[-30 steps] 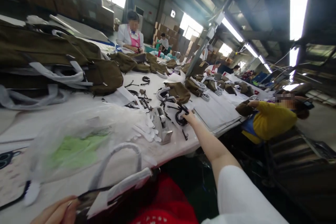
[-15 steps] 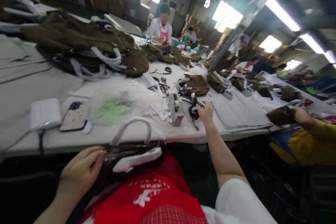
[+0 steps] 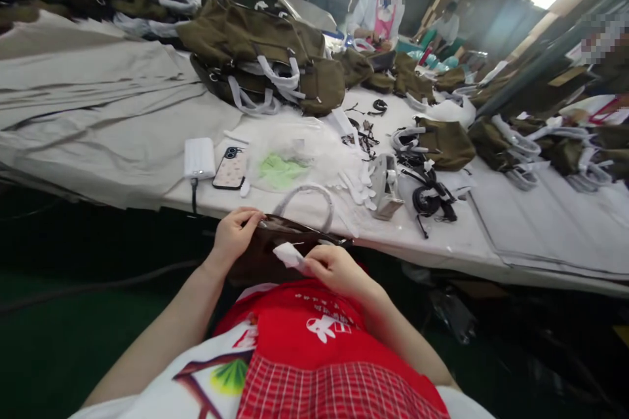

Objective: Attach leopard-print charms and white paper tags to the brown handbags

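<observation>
A dark brown bag [image 3: 268,250] with a white-wrapped handle [image 3: 309,194] rests in my lap against the table edge. My left hand [image 3: 234,234] grips the bag's top rim on its left side. My right hand [image 3: 334,270] pinches a small white wrapping piece [image 3: 287,253] at the bag's opening. A red apron [image 3: 314,340] covers my lap just below both hands.
On the white table [image 3: 122,144] lie a power bank [image 3: 199,158], a phone [image 3: 230,167], a clear plastic bag with green inside [image 3: 285,167], a tape dispenser [image 3: 386,186], black straps [image 3: 432,200] and olive bags [image 3: 260,59]. Other people work at the far end.
My right hand left the black straps on the table and came back to the bag in my lap. The view tilted down and left.
</observation>
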Demonstrator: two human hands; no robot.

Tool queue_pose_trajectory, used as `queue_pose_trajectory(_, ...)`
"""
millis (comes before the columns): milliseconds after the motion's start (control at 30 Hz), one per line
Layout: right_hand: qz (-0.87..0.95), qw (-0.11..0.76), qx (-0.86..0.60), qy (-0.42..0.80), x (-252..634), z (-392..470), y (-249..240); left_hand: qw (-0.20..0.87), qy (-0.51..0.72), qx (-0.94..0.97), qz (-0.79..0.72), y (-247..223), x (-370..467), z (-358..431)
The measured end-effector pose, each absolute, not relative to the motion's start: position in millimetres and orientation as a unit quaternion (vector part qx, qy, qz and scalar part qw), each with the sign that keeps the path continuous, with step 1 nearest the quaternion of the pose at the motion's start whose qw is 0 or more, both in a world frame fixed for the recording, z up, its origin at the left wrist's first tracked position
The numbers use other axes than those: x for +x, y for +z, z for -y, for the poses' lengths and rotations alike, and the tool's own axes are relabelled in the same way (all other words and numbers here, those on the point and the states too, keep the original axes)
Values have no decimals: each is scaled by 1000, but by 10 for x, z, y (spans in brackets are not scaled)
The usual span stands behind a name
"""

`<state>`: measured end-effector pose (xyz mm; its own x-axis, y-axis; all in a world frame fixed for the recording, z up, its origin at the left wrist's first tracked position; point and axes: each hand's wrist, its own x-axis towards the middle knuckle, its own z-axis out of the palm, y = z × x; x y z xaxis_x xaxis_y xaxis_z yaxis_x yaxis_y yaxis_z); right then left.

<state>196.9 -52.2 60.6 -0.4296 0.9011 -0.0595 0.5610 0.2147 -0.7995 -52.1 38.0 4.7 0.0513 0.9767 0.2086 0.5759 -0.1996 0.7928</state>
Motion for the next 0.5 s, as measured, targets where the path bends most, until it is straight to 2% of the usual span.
queue_pose_trajectory(133,792,155,-430,405,1825,687,444,290,368,623,-626,-106,-704,-454)
queue_pose_trajectory(200,802,156,-431,384,1746,730,405,289,349,607,-653,-128,-745,-496)
queue_pose_trajectory(267,795,203,-435,370,1718,722,426,256,332,620,-663,-119,-752,-528)
queue_pose_trajectory(333,761,289,-463,352,1770,681,496,198,325,659,-649,-97,-735,-534)
queue_pose_trajectory(433,658,420,-557,282,2002,607,577,133,341,704,-608,-83,-700,-508)
queue_pose_trajectory(500,586,457,-630,224,2245,564,545,132,348,707,-601,-100,-687,-495)
